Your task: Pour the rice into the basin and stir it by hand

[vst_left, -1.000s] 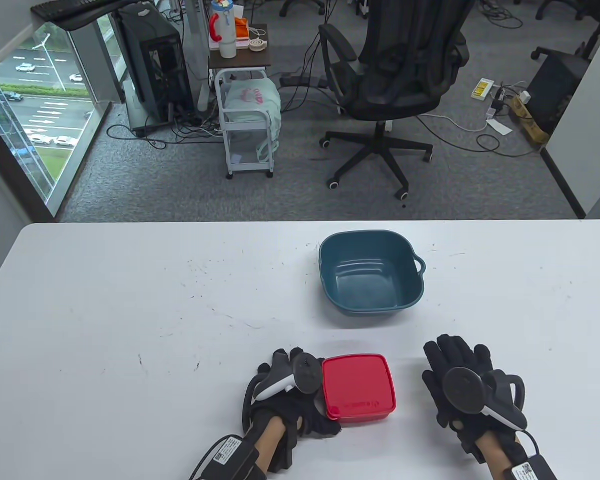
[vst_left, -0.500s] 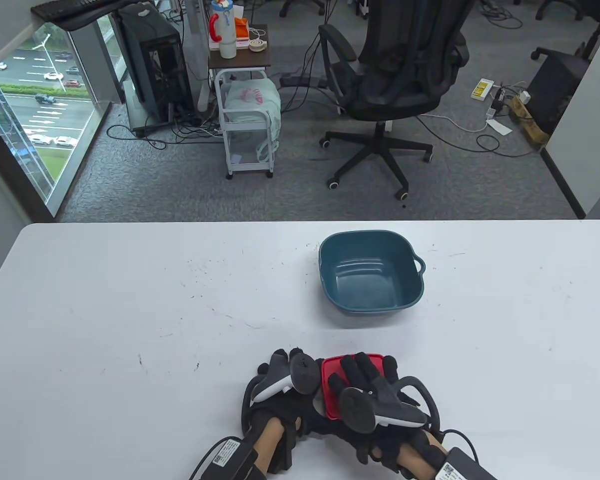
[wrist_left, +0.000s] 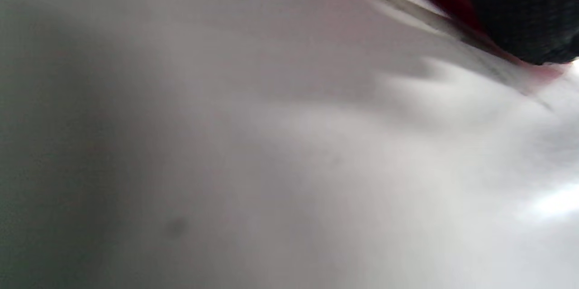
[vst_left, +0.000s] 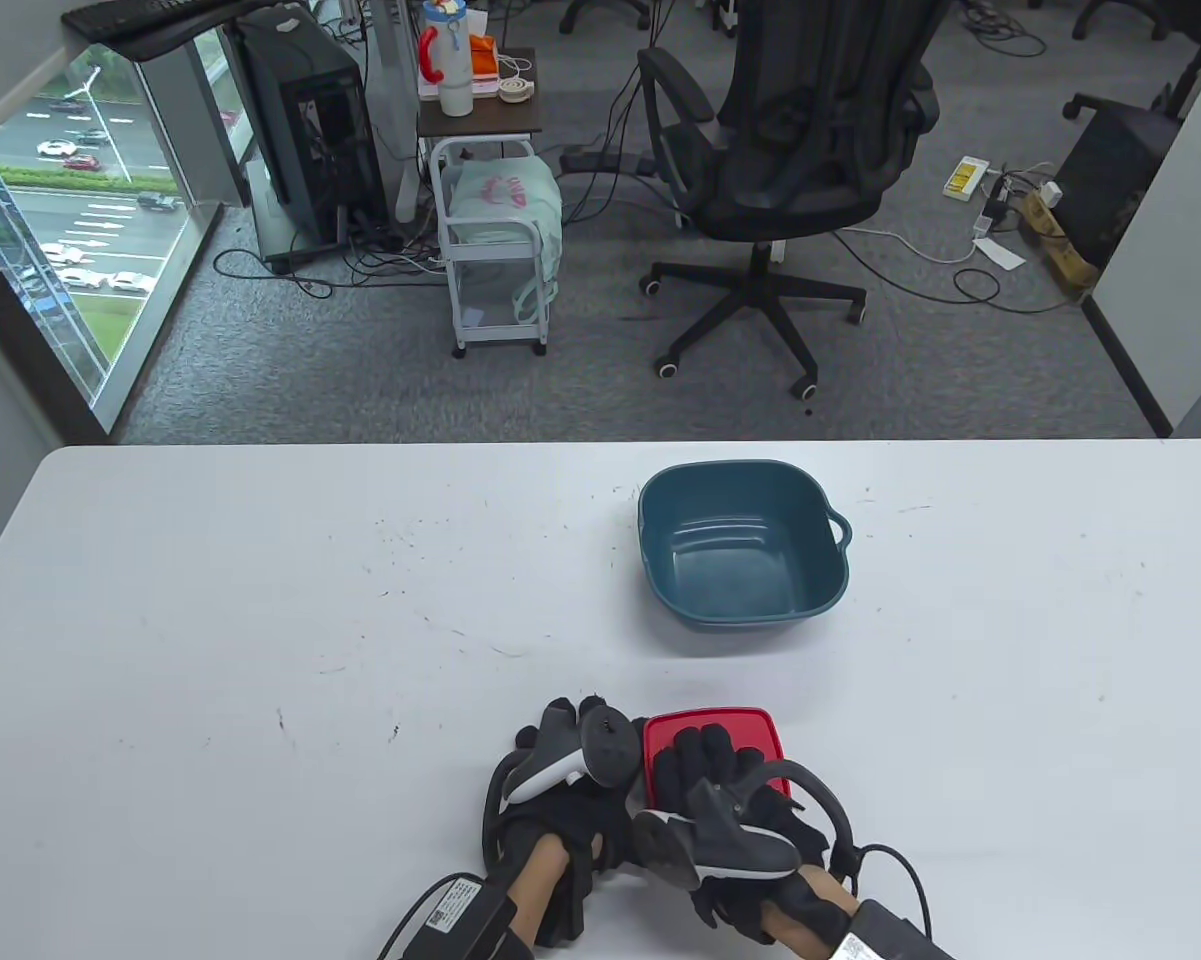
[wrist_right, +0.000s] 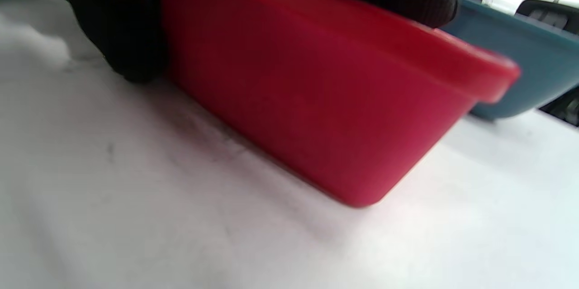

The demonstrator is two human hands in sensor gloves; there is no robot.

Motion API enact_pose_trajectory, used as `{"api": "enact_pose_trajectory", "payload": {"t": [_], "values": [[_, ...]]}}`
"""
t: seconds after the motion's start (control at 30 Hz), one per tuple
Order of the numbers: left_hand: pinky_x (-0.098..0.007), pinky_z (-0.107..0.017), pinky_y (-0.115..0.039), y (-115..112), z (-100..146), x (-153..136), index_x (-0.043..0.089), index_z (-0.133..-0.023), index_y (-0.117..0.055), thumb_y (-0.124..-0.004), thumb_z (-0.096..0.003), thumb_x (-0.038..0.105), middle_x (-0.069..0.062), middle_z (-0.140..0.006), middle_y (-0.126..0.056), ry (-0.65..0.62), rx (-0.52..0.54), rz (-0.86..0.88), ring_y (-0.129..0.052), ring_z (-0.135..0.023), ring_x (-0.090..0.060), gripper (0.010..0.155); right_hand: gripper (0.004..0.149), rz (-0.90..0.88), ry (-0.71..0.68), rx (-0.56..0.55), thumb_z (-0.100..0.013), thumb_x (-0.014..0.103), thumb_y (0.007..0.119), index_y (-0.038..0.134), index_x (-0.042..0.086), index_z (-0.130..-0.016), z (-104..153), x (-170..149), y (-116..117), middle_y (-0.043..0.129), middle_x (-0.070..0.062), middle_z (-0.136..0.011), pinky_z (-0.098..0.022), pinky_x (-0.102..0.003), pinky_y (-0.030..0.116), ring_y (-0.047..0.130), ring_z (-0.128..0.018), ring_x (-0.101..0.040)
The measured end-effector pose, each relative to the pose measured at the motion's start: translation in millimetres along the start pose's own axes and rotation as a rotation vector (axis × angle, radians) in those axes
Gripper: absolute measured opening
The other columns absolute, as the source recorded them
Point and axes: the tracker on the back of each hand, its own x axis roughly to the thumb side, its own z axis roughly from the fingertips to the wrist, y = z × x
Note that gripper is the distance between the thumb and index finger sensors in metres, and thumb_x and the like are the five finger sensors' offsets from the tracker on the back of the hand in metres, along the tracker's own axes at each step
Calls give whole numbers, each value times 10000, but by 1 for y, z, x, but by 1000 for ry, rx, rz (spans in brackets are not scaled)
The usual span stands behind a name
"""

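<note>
The white table (vst_left: 260,600) carries the empty basin (vst_left: 742,545) at centre-right. At the bottom centre, the left hand (vst_left: 570,790) grips the red box (vst_left: 730,725) at its side, and the right hand (vst_left: 730,800) curls its fingers over the lid. If the lid pops off suddenly, rice may spill.

I count one red lidded box (vst_left: 720,735) near me, one teal basin (vst_left: 742,545) farther off, and two gloved hands.

Both gloved hands clasp the red lidded box (vst_left: 735,735): left hand (vst_left: 570,790) beside it, right hand (vst_left: 725,800) on top; teal basin (vst_left: 742,545) beyond.
</note>
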Motion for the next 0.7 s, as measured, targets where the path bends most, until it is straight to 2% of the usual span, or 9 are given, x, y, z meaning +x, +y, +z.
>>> {"api": "enact_pose_trajectory", "payload": {"t": [0.33, 0.5, 0.7], "values": [[-811, -586, -37, 0, 0, 2, 346, -1124, -36, -807, -204, 779, -227, -1103, 150, 15, -13, -33, 124, -954, -610, 1276, 776, 111, -41, -120, -364, 549, 738, 701, -73, -827, -1, 11, -1, 786, -380, -767, -306, -580, 914, 908, -619, -579], [-812, -590, -48, 0, 0, 4, 351, -1119, -28, -801, -196, 781, -229, -1102, 149, 26, -16, -47, 117, -957, -613, 1279, 752, 183, -61, -189, -366, 525, 669, 726, -95, -787, 1, 15, 4, 823, -388, -711, -245, -559, 936, 948, -557, -570], [-818, -593, -59, 0, -2, 7, 345, -1110, -12, -792, -190, 778, -237, -1098, 150, 38, -26, -66, 110, -956, -622, 1282, 725, 180, -52, -222, -378, 488, 601, 728, -104, -777, 3, 16, 6, 830, -388, -699, -232, -555, 935, 951, -545, -568]]}}
